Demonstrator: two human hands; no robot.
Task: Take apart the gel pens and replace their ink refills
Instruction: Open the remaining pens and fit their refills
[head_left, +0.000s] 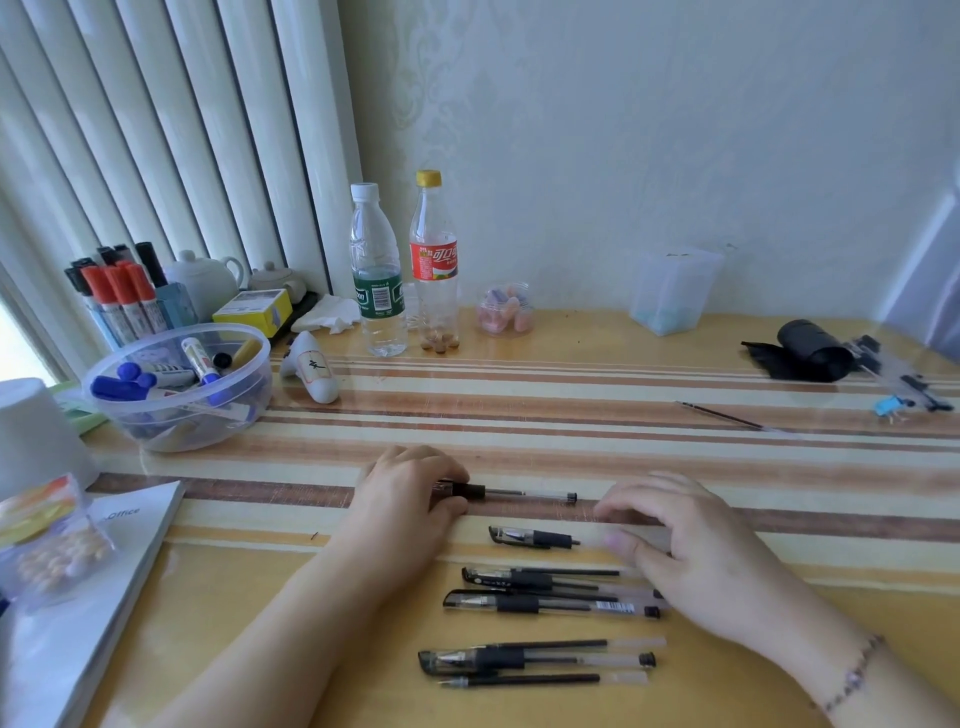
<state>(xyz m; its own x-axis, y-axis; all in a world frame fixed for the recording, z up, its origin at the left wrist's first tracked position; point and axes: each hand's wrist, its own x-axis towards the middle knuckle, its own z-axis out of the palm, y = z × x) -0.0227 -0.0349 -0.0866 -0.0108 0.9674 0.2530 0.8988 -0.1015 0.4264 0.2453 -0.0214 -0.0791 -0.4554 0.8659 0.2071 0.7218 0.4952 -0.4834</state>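
Up close from the head view, the left hand (410, 493) pinches the grip end of a gel pen (511, 493) lying on the table (571, 389). The right hand (691, 540) hovers loosely curled, empty. Light, smooth plastic; likely best held at its rubber grip.

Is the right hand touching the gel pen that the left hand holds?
Apart. In the head view the right hand hovers past the gel pen's free end, with striped table visible between; the left hand grips its other end.
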